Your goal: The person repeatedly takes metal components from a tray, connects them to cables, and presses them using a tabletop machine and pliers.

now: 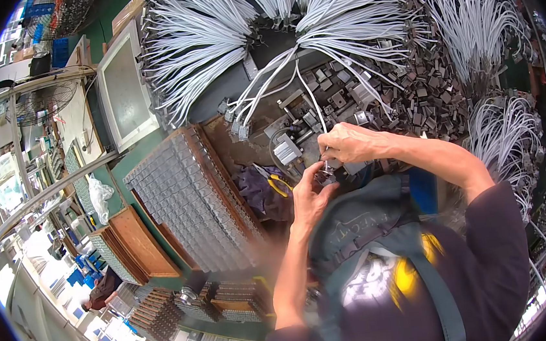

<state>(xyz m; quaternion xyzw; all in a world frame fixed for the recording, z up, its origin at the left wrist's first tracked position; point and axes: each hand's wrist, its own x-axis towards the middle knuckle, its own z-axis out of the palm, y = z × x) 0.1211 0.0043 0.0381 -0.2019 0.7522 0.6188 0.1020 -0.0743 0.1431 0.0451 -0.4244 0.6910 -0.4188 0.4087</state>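
Observation:
A white cable (309, 96) comes down from the big bundle to my right hand (350, 144), whose fingers are pinched round its lower end. Just below, my left hand (311, 194) has thumb and fingers closed on a small shiny metal part (327, 173). The two hands nearly meet there, and the fingers hide much of the joint between cable and part. A small metal fixture (286, 151) stands to the left of my right hand. Yellow-handled pliers (279, 184) lie on a dark cloth (259, 194) beside my left hand.
White cable bundles (203, 40) fan out over the bench top. Loose dark metal pieces (423, 105) are heaped to the right, near more standing cables (478, 29). Stacked trays of metal parts (184, 198) stand at left. Another person (103, 289) is far off at lower left.

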